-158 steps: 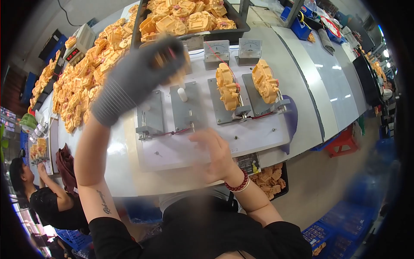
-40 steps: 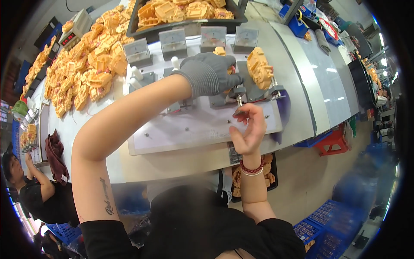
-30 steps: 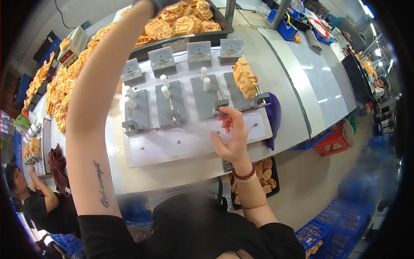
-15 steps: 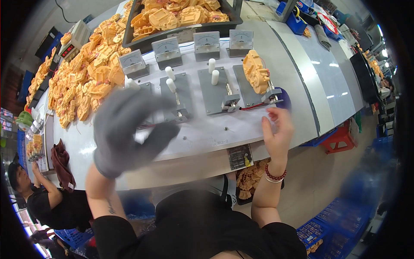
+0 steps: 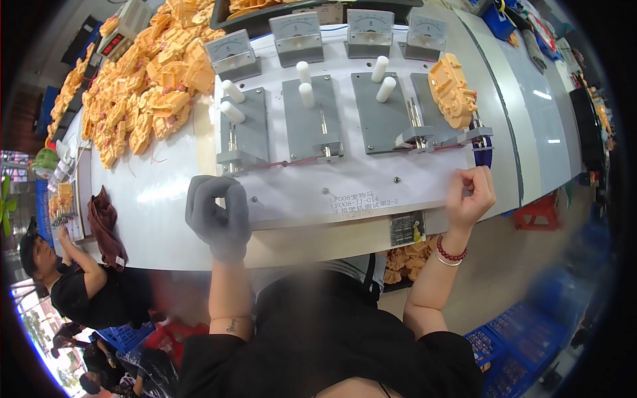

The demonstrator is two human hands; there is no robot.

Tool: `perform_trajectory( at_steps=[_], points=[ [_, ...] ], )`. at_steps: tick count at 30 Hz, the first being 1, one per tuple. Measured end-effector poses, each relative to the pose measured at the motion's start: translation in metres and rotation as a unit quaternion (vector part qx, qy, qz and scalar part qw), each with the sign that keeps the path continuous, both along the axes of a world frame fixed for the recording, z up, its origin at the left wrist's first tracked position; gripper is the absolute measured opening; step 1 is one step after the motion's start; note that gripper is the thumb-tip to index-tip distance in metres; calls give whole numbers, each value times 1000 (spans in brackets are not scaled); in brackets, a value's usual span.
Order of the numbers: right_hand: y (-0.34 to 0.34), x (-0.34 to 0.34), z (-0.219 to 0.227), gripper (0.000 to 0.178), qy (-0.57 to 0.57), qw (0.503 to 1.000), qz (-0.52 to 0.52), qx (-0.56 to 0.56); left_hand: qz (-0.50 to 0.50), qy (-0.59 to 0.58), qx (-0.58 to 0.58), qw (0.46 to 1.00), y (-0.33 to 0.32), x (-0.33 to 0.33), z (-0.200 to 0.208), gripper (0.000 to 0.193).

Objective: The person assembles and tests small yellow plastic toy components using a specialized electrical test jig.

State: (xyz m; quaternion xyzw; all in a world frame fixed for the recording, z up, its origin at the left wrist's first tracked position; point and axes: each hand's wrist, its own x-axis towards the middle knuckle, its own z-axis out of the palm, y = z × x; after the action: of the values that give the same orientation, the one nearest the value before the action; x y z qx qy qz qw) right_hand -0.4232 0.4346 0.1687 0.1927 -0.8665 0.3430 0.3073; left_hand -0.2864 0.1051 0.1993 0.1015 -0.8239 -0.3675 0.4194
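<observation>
Seen from above, a white test board (image 5: 345,192) lies on a white bench (image 5: 152,212); four grey fixture plates are mounted on it, with four analogue meters behind; an orange moulded plastic part (image 5: 451,89) is seated on the rightmost fixture plate (image 5: 431,113), the other three plates being bare. The left hand (image 5: 217,215), in a grey glove, is curled at the board's near left corner, its fingers closed loosely and nothing seen in them. The right hand (image 5: 470,197), bare, is curled into a loose fist at the board's near right edge; whether anything is pinched cannot be told. The orange part sits beyond the right fingers, apart from them; a careful reach would best be kept clear of the white pegs (image 5: 381,76). A heap of orange parts (image 5: 142,93) is piled far left.
</observation>
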Motion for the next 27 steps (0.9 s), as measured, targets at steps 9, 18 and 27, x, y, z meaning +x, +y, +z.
perform_trajectory(
  at_steps=[9, 18, 27],
  points=[
    [1, 5, 3, 10, -34, 999, 10, -25, -10, -1, -7, 1000, -7, 5, -4, 9],
    [10, 2, 12, 7, -116, 989, 48, -75, -26, 5, 40, 999, -8, 6, -5, 3],
    [26, 0, 14, 9, -195, 969, 119, -90, -26, 2, 68, 997, -9, 8, -6, 2]
  ],
)
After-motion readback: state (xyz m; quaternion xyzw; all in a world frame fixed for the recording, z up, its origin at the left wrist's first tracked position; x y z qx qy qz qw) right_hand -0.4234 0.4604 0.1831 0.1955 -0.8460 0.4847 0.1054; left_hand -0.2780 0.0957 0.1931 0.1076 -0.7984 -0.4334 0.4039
